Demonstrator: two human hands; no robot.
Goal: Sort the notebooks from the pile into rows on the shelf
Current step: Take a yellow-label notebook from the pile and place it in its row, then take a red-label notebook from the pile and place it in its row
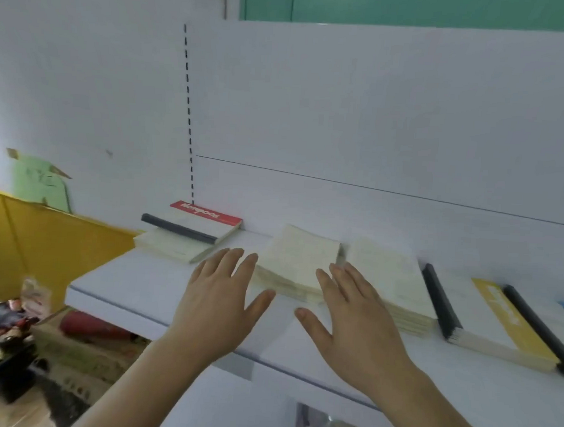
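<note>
Now, hands: your left hand and right hand both hover flat at centre frame, fingers spread and straight, holding nothing.
Target stack: the cream stack lies directly between and just beyond your two hands, on the shelf.
Contact: your left fingertips sit just beside its left edge and your right fingers overlap its right near corner; whether either actually touches, you cannot tell.
Long axis: it runs from the near shelf edge up toward the back panel, tilted slightly right in the frame.
Nearer hand: neither clearly; the stack is flanked evenly, so a two-handed squeeze or squaring looks like the natural move.
Right neighbour: a second cream stack lies just beside it, with only a thin gap, so you have little room to shift rightward.
Left neighbour: the red-topped notebook pile, upper left of your hands, sits apart, leaving bare shelf to its right.
Far right: the yellow-covered notebooks with black spines continue the row.
Edges: the stack's near end sits close to the shelf's front lip, so pulling toward you risks tipping it off; pushing back has open room.
</note>
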